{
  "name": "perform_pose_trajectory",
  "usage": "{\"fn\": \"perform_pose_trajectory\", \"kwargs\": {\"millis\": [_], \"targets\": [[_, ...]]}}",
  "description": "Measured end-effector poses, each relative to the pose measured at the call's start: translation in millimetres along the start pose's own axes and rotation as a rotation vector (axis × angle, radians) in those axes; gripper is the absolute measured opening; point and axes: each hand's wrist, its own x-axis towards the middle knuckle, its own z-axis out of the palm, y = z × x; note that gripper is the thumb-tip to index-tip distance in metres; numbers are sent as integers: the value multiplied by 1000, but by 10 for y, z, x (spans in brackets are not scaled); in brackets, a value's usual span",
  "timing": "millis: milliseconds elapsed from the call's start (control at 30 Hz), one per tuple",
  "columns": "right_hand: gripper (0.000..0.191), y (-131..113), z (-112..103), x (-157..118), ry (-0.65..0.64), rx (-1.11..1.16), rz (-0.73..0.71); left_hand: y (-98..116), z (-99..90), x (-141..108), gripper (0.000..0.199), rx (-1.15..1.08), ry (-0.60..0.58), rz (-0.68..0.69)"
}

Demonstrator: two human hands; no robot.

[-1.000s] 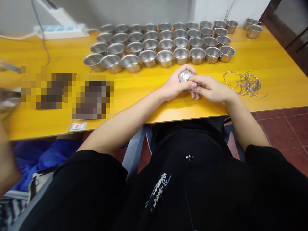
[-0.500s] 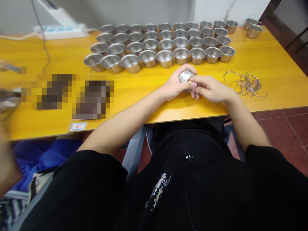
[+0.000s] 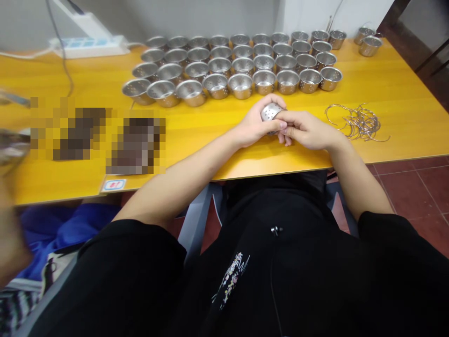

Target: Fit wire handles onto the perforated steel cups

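My left hand (image 3: 253,122) is wrapped round a small perforated metal cup (image 3: 271,111), which is tipped on its side just above the table. Its thumb reaches over to the fingertips of my right hand (image 3: 304,130). That hand is closed in a pinch at the cup's mouth, its index finger touching the rim. Whatever lies between its fingertips is hidden. To the right, a loose heap of bent wire handles (image 3: 365,122) rests on the table. Beyond my hands stand several rows of similar perforated cups (image 3: 240,85), open side up.
Two cups with wire handles (image 3: 370,46) stand at the far right corner of the yellow table (image 3: 403,98). A white power strip (image 3: 91,46) lies at the back left. Two blurred-out dark objects (image 3: 136,145) are on the left. Another person's arm (image 3: 12,234) shows at the left edge.
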Motion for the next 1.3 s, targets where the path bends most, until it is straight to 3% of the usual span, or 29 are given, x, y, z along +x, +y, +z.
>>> {"fn": "perform_pose_trajectory", "kwargs": {"millis": [1300], "targets": [[10,81,-26,1,-16,11,-73,-110,-86,-1,87,-5,-44,61]]}}
